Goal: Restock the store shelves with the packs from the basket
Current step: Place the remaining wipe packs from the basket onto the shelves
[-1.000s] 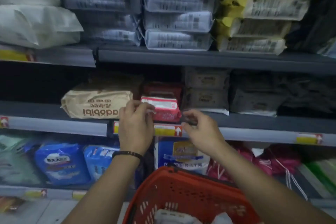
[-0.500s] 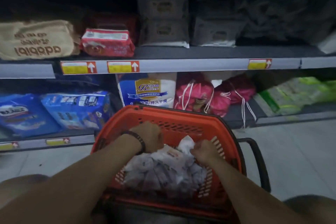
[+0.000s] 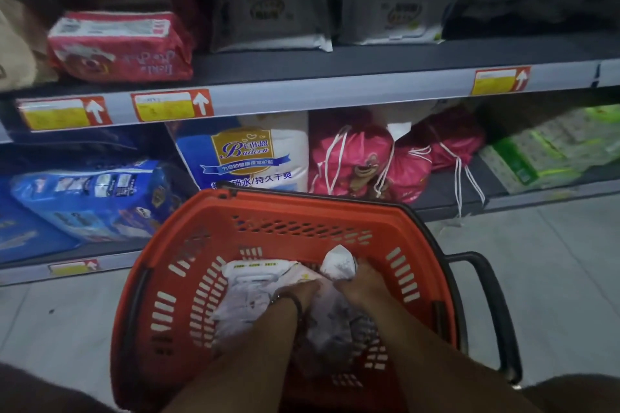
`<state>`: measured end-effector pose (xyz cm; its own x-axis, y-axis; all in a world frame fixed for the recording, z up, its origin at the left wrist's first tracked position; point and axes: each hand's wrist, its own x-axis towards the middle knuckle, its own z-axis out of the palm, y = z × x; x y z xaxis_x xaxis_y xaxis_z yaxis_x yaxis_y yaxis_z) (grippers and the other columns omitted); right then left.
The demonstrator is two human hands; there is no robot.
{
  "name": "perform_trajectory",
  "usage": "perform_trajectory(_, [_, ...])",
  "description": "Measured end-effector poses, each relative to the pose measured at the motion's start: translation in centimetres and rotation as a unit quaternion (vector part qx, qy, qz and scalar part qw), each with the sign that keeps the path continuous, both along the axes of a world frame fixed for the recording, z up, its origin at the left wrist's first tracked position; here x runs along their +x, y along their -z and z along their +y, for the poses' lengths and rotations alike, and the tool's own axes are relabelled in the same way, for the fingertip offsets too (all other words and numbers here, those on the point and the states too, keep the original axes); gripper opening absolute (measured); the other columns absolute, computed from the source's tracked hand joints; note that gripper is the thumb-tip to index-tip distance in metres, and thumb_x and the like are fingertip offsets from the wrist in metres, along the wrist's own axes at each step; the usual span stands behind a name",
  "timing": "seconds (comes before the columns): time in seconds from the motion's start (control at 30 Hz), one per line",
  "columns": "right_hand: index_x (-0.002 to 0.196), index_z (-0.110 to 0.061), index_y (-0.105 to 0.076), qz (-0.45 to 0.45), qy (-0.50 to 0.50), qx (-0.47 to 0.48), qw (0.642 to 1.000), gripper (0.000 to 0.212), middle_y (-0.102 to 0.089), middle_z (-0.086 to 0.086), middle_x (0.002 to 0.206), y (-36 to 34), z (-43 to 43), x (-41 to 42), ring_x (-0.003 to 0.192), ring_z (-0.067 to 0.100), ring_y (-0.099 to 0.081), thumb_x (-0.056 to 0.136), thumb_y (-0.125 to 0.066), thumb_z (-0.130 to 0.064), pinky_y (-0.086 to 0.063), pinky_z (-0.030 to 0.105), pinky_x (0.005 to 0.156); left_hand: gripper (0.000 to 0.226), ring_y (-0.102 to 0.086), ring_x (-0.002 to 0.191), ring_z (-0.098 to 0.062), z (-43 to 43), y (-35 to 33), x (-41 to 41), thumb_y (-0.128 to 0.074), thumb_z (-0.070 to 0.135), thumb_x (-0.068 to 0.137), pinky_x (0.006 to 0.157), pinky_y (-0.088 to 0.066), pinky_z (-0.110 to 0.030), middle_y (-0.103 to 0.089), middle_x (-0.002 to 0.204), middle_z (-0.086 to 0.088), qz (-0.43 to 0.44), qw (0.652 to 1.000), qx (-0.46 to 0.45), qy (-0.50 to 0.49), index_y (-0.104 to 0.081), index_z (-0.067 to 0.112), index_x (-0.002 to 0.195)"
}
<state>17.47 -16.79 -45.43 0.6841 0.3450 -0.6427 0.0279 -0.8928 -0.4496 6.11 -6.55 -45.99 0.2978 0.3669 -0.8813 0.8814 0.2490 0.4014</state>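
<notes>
Head view shows both hands, left hand [image 3: 303, 290] and right hand [image 3: 360, 282], sunk in the orange basket [image 3: 295, 211] before the shelf [image 3: 335, 90], each grip seemingly clenched on the white packs [image 3: 250, 282] there, likely to lift one out together.

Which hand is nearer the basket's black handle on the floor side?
The right hand. It lies in the orange basket on the side toward the black handle; the left hand sits just beyond it, farther away.
</notes>
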Motion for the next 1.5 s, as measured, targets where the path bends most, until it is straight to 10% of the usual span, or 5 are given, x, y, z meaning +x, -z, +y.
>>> perform_trajectory(0.33, [0.137, -0.020, -0.063, -0.044, -0.063, 0.041, 0.996, 0.048, -0.067, 0.007, 0.138, -1.6, -0.1, 0.5, 0.127, 0.029, -0.063, 0.091, -0.078, -0.022, -0.050, 0.035, 0.107, 0.039, -0.063, 0.120, -0.026, 1.8, -2.5, -1.5, -0.067, 0.038, 0.097, 0.107, -0.050, -0.033, -0.065, 0.119, -0.002, 0.011, 0.994, 0.110, 0.003, -0.063, 0.012, 0.126])
perform_trajectory(0.57, [0.123, -0.016, -0.069, -0.032, -0.128, 0.165, 0.977, 0.022, -0.074, 0.010, 0.118, -11.3, -0.5, 0.7, 0.109, 0.032, -0.071, 0.100, -0.068, -0.016, -0.060, 0.046, 0.087, 0.115, -0.075, 0.102, -0.027, 8.3, -5.5, -5.8, -0.093, 0.053, 0.021, 0.093, -0.062, -0.045, -0.076, 0.118, -0.009, -0.064, 0.986, 0.127, 0.085, -0.070, 0.010, 0.125])
perform_trajectory(0.87, [0.125, -0.018, -0.071, 0.025, -0.121, 0.299, 0.946, 0.024, -0.078, 0.013, 0.113, -24.0, -1.9, 1.9, 0.089, 0.020, -0.071, 0.102, -0.069, -0.024, -0.059, 0.036, 0.066, 0.041, -0.077, 0.093, -0.018, 9.1, -22.8, -8.1, -0.084, 0.037, 0.085, 0.090, -0.062, -0.038, -0.078, 0.109, 0.000, -0.192, 0.948, 0.196, 0.163, -0.068, 0.021, 0.119])
perform_trajectory(1.1, [0.105, -0.006, -0.076, -0.013, -0.032, 0.441, 0.897, 0.013, -0.082, 0.007, 0.100, -24.1, 0.8, 1.6, 0.090, 0.019, -0.076, 0.100, -0.073, -0.018, -0.057, 0.028, 0.075, 0.094, -0.074, 0.102, -0.014, 8.9, -25.3, -7.8, -0.068, 0.030, 0.098, 0.097, -0.058, -0.034, -0.070, 0.131, 0.001, -0.256, 0.891, 0.287, 0.242, 0.002, 0.060, 0.152])
perform_trajectory(1.5, [0.089, -0.016, -0.077, 0.028, -0.171, 0.439, 0.881, 0.014, -0.078, -0.010, 0.075, -25.7, 3.6, -0.2, 0.066, 0.000, -0.068, 0.101, -0.070, -0.014, -0.052, 0.019, 0.060, 0.044, -0.072, 0.117, -0.023, 8.7, -26.7, -7.8, -0.078, 0.048, 0.085, 0.107, -0.053, -0.050, -0.075, 0.126, 0.000, -0.395, 0.894, 0.113, 0.177, -0.070, 0.035, 0.127])
